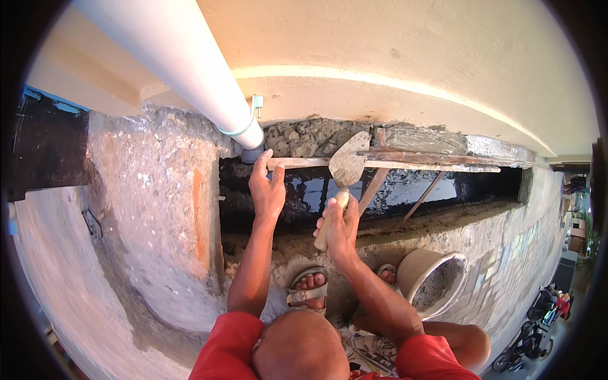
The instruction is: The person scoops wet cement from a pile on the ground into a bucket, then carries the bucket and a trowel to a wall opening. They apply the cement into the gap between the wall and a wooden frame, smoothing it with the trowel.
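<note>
My right hand (340,227) is wrapped round the wooden handle of a trowel (348,161). The trowel's leaf-shaped, mortar-smeared blade points away from me and lies over the middle of a long wooden strip (297,163). At the strip's left end is my left hand (267,193), with the strip's tip between its thumb and fingers. Lumpy grey mortar (310,136) fills the space between the strip and the wall, left of the blade. To the right of the blade, the strip runs on along a rough ledge.
An open channel (304,196) with dark, reflecting water lies below the strip, crossed by slanted wooden props (373,190). A white pipe (190,63) descends at the left beside the cream wall (411,44). A bucket (418,272) of mortar stands at my right foot. Motorcycles (525,342) are farther right.
</note>
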### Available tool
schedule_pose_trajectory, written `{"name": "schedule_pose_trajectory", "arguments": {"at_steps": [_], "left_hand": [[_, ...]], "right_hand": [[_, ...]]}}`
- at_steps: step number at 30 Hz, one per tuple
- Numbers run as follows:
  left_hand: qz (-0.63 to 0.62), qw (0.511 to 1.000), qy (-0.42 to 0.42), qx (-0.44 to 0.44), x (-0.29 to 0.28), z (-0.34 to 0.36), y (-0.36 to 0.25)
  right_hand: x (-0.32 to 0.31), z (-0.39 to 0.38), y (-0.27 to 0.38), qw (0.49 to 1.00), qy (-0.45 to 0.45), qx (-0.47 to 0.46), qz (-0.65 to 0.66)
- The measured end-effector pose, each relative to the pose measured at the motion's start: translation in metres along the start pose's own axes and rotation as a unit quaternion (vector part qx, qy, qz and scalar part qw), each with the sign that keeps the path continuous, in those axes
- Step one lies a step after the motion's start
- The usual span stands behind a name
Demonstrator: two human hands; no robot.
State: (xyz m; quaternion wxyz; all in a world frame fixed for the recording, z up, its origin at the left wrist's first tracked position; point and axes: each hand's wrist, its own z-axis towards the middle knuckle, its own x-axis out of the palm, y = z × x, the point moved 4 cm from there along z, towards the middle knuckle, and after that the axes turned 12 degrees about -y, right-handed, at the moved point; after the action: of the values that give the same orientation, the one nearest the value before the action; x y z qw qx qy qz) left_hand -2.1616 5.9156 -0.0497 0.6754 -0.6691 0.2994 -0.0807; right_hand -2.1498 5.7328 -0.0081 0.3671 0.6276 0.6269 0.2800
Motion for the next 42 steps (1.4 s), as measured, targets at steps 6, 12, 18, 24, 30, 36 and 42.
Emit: {"name": "schedule_pose_trajectory", "arguments": {"at_steps": [6,12,18,24,30,36,42], "left_hand": [[-0.087,0.995,0.003,-0.054,-0.005,0.004,0.003],[-0.159,0.982,0.002,-0.106,-0.007,0.008,0.004],[-0.177,0.976,0.006,-0.128,-0.013,0.010,0.001],[-0.191,0.973,-0.021,-0.131,-0.010,0.010,0.004],[-0.216,0.965,-0.010,-0.150,-0.011,0.014,0.011],[-0.235,0.959,-0.010,-0.157,-0.012,0.011,0.012],[-0.254,0.952,-0.010,-0.170,-0.012,0.014,0.017]], "right_hand": [[0.008,0.005,0.012,0.998,0.039,0.050,-0.013],[0.019,0.009,0.015,0.995,0.068,0.054,-0.041],[0.034,0.004,0.027,0.981,0.103,0.067,-0.152],[0.041,0.005,0.027,0.948,0.189,0.021,-0.255],[0.020,-0.002,0.029,0.899,0.239,-0.036,-0.365],[-0.029,-0.024,0.017,0.878,0.231,-0.136,-0.396],[0.017,-0.018,0.040,0.848,0.203,-0.232,-0.430]]}}
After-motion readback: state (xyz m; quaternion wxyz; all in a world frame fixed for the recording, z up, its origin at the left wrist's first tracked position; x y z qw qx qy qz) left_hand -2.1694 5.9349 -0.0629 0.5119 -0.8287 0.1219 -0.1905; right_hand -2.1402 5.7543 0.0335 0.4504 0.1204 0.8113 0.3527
